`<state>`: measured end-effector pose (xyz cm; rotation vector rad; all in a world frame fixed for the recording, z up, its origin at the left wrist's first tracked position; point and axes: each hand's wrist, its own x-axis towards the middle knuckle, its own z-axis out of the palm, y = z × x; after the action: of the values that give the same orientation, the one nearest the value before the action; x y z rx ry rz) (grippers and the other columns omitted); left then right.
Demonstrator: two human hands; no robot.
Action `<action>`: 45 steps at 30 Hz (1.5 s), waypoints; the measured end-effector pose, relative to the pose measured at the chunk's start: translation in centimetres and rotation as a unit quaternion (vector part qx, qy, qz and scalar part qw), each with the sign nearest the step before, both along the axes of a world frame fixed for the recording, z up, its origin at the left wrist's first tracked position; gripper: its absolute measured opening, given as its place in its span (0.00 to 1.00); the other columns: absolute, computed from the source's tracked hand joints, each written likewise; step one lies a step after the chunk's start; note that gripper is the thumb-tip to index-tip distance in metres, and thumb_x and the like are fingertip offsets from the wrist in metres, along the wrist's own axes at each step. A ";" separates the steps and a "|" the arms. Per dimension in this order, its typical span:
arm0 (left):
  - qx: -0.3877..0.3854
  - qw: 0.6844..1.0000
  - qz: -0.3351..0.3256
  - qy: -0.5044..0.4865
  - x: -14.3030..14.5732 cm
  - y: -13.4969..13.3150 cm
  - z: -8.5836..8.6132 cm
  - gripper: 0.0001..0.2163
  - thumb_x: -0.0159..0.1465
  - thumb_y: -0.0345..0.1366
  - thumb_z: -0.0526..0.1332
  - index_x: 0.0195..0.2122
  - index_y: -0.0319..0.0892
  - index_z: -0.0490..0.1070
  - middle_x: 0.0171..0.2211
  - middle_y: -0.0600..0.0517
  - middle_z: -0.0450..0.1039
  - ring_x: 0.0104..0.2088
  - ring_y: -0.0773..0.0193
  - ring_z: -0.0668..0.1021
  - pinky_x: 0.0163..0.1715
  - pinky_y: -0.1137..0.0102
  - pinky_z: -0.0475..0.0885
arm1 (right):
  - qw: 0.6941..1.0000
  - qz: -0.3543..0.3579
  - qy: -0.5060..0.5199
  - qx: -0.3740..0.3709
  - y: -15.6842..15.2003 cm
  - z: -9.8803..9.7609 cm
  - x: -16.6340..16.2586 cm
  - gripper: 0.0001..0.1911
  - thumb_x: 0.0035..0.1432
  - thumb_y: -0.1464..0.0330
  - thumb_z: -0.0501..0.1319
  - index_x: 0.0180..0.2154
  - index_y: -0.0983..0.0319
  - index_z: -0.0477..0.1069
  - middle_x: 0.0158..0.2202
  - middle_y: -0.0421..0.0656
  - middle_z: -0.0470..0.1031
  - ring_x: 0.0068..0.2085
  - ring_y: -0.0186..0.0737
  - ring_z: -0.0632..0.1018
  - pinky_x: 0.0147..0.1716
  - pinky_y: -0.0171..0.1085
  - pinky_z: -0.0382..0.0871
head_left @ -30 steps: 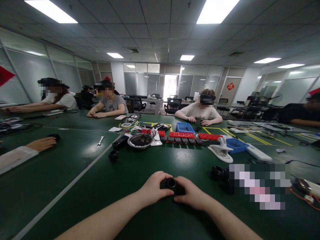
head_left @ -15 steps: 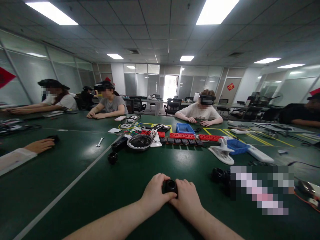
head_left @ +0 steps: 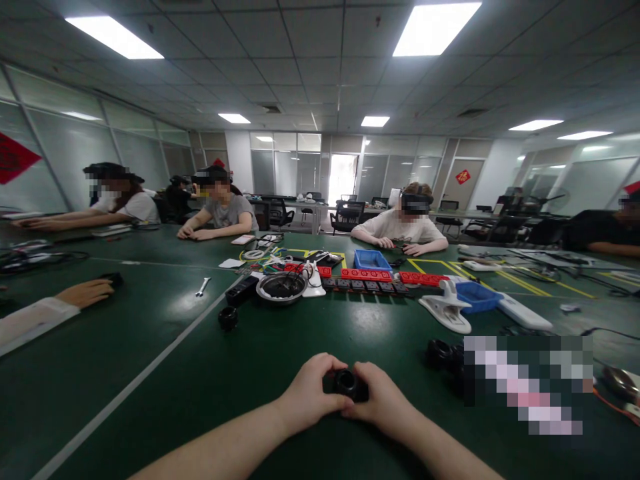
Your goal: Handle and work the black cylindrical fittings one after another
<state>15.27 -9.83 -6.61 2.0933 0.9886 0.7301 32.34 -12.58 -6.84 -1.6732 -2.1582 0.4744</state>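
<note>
A small black round fitting with a hole in its top [head_left: 347, 382] is between my two hands, low over the green table [head_left: 210, 400]. My left hand [head_left: 311, 392] grips it from the left, thumb along the near side and fingers around the far side. From the right, my right hand [head_left: 384, 395] closes on the same fitting, its thumb tip meeting the left thumb in front. The fitting's underside is hidden. Farther off to the left stands a similar black fitting [head_left: 228, 319]. More black fittings [head_left: 440, 353] lie at the right, beside a blurred-out patch.
Across the table are a metal bowl [head_left: 281, 299], red socket strips [head_left: 367, 274], blue bins [head_left: 371, 259], a white clip stand [head_left: 447, 313] and a wrench [head_left: 203, 287]. A co-worker's gloved hand [head_left: 85, 293] rests at left. Other people sit around the table.
My right hand's fingers have drawn in and curled more around the fitting. Both hands still hold it in nearly the same place. The whole view has shifted slightly.
</note>
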 end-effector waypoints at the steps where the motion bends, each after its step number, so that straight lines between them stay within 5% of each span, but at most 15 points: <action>1: 0.005 1.000 0.018 -0.002 0.2 -0.1 -0.2 0.18 0.46 0.34 0.69 0.38 0.42 0.69 0.36 0.52 0.67 0.38 0.59 0.70 0.36 0.69 0.64 | 1.000 -0.022 -0.013 0.015 -0.2 -0.1 -0.5 0.17 0.38 0.61 0.68 0.28 0.64 0.66 0.29 0.43 0.69 0.32 0.43 0.69 0.29 0.36 0.58; 7: 0.017 0.999 0.049 -0.005 0.4 -0.2 -0.4 0.16 0.49 0.32 0.66 0.39 0.42 0.68 0.38 0.51 0.67 0.41 0.57 0.70 0.41 0.67 0.63 | 0.995 -0.053 -0.044 0.069 -0.8 0.0 -1.5 0.19 0.42 0.58 0.64 0.33 0.64 0.68 0.34 0.48 0.71 0.38 0.50 0.68 0.38 0.44 0.57; 11: 0.009 1.000 -0.020 0.003 -0.4 0.5 0.3 0.17 0.48 0.32 0.68 0.40 0.44 0.70 0.37 0.53 0.69 0.39 0.60 0.71 0.38 0.70 0.65 | 0.996 0.055 0.068 -0.009 -0.5 0.5 0.1 0.23 0.42 0.66 0.66 0.43 0.62 0.67 0.40 0.44 0.70 0.41 0.44 0.70 0.39 0.38 0.61; 14: 0.004 0.998 -0.056 0.012 -0.9 0.9 0.8 0.20 0.46 0.33 0.70 0.42 0.45 0.71 0.37 0.54 0.69 0.39 0.60 0.71 0.38 0.70 0.65 | 0.991 0.086 0.083 -0.065 -0.1 0.8 1.3 0.14 0.44 0.71 0.64 0.37 0.62 0.70 0.35 0.41 0.71 0.37 0.39 0.72 0.35 0.33 0.63; 19: 0.008 0.999 -0.036 0.018 -0.6 0.6 0.5 0.21 0.42 0.36 0.72 0.38 0.44 0.72 0.36 0.53 0.69 0.38 0.59 0.71 0.37 0.70 0.65 | 0.998 0.037 0.030 -0.047 0.1 0.6 1.0 0.11 0.41 0.67 0.66 0.27 0.63 0.68 0.28 0.39 0.71 0.30 0.38 0.70 0.27 0.32 0.60; 26: 0.013 0.997 0.078 0.019 0.7 -0.2 -0.3 0.17 0.47 0.33 0.68 0.38 0.41 0.68 0.38 0.50 0.67 0.41 0.56 0.69 0.41 0.65 0.63 | 0.995 -0.070 -0.066 0.035 -0.6 0.3 -1.4 0.11 0.46 0.63 0.60 0.29 0.64 0.66 0.32 0.48 0.71 0.37 0.50 0.69 0.38 0.45 0.56; 30: 0.004 0.999 0.035 0.015 0.1 0.2 0.3 0.17 0.47 0.33 0.68 0.39 0.43 0.69 0.38 0.51 0.68 0.41 0.57 0.69 0.41 0.66 0.63 | 1.000 0.011 -0.010 0.015 -0.4 0.4 -0.3 0.23 0.41 0.61 0.65 0.40 0.62 0.66 0.39 0.46 0.69 0.41 0.48 0.68 0.40 0.42 0.58; 35: -0.023 0.999 -0.046 0.012 -0.6 0.5 0.8 0.18 0.46 0.33 0.69 0.40 0.43 0.70 0.39 0.52 0.69 0.40 0.59 0.71 0.38 0.70 0.65 | 0.988 0.116 0.071 -0.080 0.1 1.1 1.8 0.15 0.43 0.71 0.64 0.37 0.62 0.69 0.36 0.40 0.70 0.38 0.40 0.71 0.36 0.34 0.62; 41: -0.046 0.995 -0.088 0.021 -0.7 0.2 0.9 0.20 0.43 0.35 0.71 0.39 0.43 0.71 0.37 0.54 0.68 0.36 0.62 0.72 0.32 0.73 0.66 | 0.985 0.139 0.052 -0.089 0.3 1.6 2.2 0.16 0.36 0.70 0.70 0.31 0.63 0.71 0.32 0.39 0.69 0.36 0.41 0.70 0.33 0.34 0.61; 45: -0.033 0.998 -0.039 0.028 -0.2 -0.2 0.6 0.19 0.42 0.36 0.71 0.36 0.42 0.70 0.35 0.54 0.68 0.36 0.60 0.71 0.34 0.71 0.65 | 0.994 0.097 -0.021 -0.038 0.2 1.0 1.1 0.17 0.33 0.62 0.70 0.28 0.61 0.71 0.30 0.38 0.70 0.34 0.40 0.70 0.31 0.33 0.60</action>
<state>15.12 -10.05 -6.02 2.0924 0.9421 0.5953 33.40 -12.38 -5.81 -1.5320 -2.3739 0.5874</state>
